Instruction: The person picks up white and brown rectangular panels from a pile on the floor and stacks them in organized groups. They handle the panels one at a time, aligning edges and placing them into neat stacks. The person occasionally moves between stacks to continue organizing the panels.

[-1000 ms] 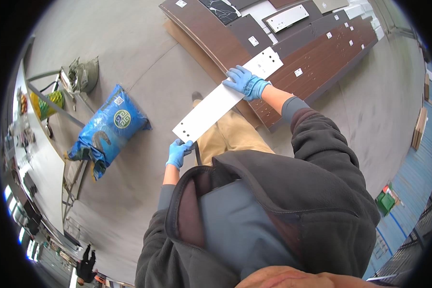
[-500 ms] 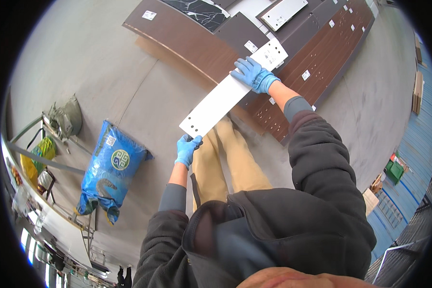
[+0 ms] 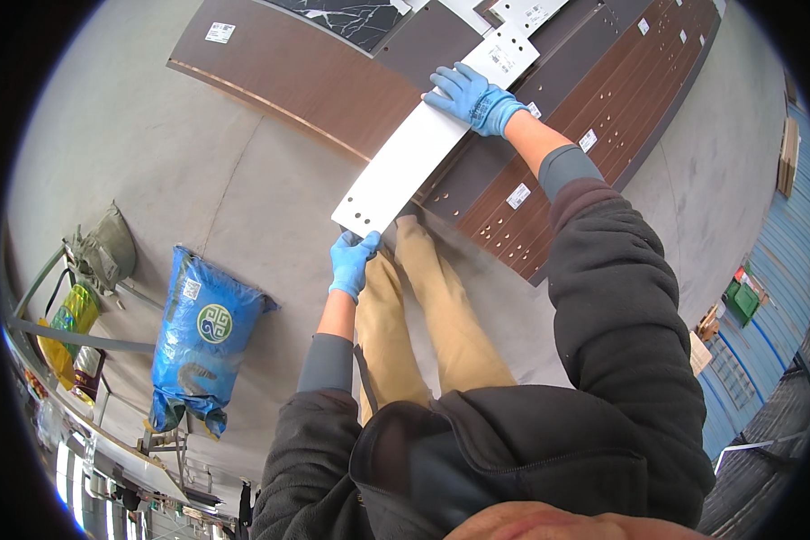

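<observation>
A long white board (image 3: 409,148) with dark round holes at both ends slants across in front of me. My left hand (image 3: 352,263), in a blue glove, pinches its near lower end, with the thumb on top and the fingers hidden beneath. Higher up, my right hand (image 3: 470,97), also gloved in blue, grips the board with the fingers across its upper face. The far end, which bears a label, lies over stacked panels: a brown panel (image 3: 279,76), a dark grey panel (image 3: 429,47) and a wood-grain panel (image 3: 594,135) with several small holes.
Another white board (image 3: 518,13) and a black marbled panel (image 3: 351,18) lie on the far stack. To the left, a full blue sack (image 3: 209,337) rests on the floor beside a metal frame (image 3: 90,337) and a grey-green sack (image 3: 105,247). A green bin (image 3: 742,299) is far right.
Both hands have carried the white board slightly away from me and left, its far end shifting over the stack. The stacked panels appear nearer as my view has moved.
</observation>
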`<state>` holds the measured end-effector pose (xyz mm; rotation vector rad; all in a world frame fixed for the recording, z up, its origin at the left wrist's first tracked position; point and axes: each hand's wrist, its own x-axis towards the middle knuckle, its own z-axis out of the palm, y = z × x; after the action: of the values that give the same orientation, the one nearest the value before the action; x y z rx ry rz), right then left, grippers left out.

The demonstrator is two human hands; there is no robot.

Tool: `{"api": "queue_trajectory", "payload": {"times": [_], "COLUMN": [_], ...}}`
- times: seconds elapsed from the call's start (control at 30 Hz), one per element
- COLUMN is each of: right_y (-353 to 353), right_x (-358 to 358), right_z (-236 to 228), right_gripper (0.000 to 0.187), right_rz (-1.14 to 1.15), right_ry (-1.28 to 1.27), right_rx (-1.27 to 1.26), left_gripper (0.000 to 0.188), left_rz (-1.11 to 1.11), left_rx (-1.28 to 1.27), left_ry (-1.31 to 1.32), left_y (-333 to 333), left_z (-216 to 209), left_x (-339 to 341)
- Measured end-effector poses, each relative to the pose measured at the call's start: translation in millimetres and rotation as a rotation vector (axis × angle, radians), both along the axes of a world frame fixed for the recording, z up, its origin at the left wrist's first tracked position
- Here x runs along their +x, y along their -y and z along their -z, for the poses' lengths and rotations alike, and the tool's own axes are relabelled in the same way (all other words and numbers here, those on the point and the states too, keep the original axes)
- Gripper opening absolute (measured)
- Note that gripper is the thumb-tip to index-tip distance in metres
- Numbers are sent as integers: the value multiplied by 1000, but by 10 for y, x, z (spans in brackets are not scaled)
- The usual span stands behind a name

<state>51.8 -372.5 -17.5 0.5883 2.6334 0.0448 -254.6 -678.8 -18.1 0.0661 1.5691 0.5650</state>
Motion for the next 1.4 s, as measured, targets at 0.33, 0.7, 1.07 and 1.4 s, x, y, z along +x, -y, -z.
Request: {"api": "queue_trajectory", "payload": {"times": [0.33, 0.7, 1.07, 1.4], "right_y": [-174, -429, -526, -453], "right_x": [405, 584, 815, 780], "right_z": [138, 126, 375, 431], "right_gripper": [69, 78, 65, 65], "right_rz": [4, 141, 296, 340], "right_ry": [97, 111, -205, -225], "right_rx": [38, -50, -50, -42], "left_gripper": [32, 38, 44, 41], "left_rz": [232, 244, 423, 491], "left_rx": [32, -82, -52, -53], "left_ry": [-64, -103, -300, -409], "left_y": [-234, -358, -770, -765], "left_z": [320, 763, 469, 531], "left_x": [461, 974, 1145, 1166]}}
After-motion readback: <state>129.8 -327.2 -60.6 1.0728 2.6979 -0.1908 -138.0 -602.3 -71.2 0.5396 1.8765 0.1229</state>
